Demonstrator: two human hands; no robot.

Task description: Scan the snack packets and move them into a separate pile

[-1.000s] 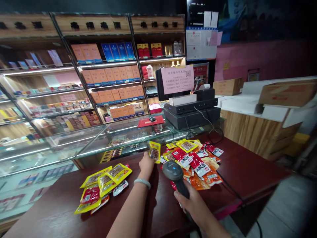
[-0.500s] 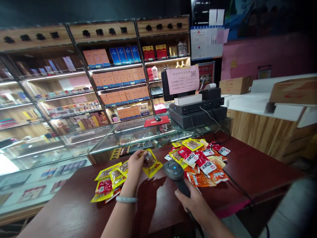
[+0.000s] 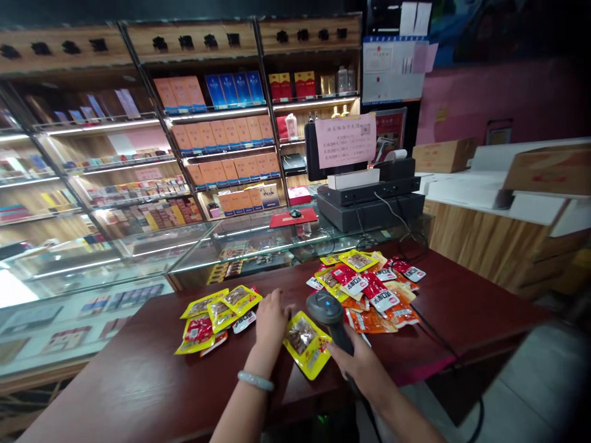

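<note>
My right hand [image 3: 364,366] is wrapped round the handle of a black barcode scanner [image 3: 325,307] with a small blue light on its head. A yellow snack packet [image 3: 307,344] with a clear window and brown food inside is pinched at its upper left edge by my left hand [image 3: 273,320]. The scanner's head is just above and to the right of this packet. Left of my hand lies a small pile of yellow and red snack packets [image 3: 221,314]. A bigger pile of red, orange and yellow packets [image 3: 369,289] lies beyond the scanner to the right.
The packets lie on a dark red-brown table [image 3: 138,381]. Behind it stand a glass display counter [image 3: 244,246], a red mouse pad [image 3: 293,217] and a black cash register [image 3: 369,206]. A black cable [image 3: 438,338] runs across the table's right side. Boxed goods fill the shelves behind.
My left hand has brought the yellow packet down and nearer to me, to the right, below the scanner's head. The packet has turned. My right hand still holds the scanner in nearly the same place.
</note>
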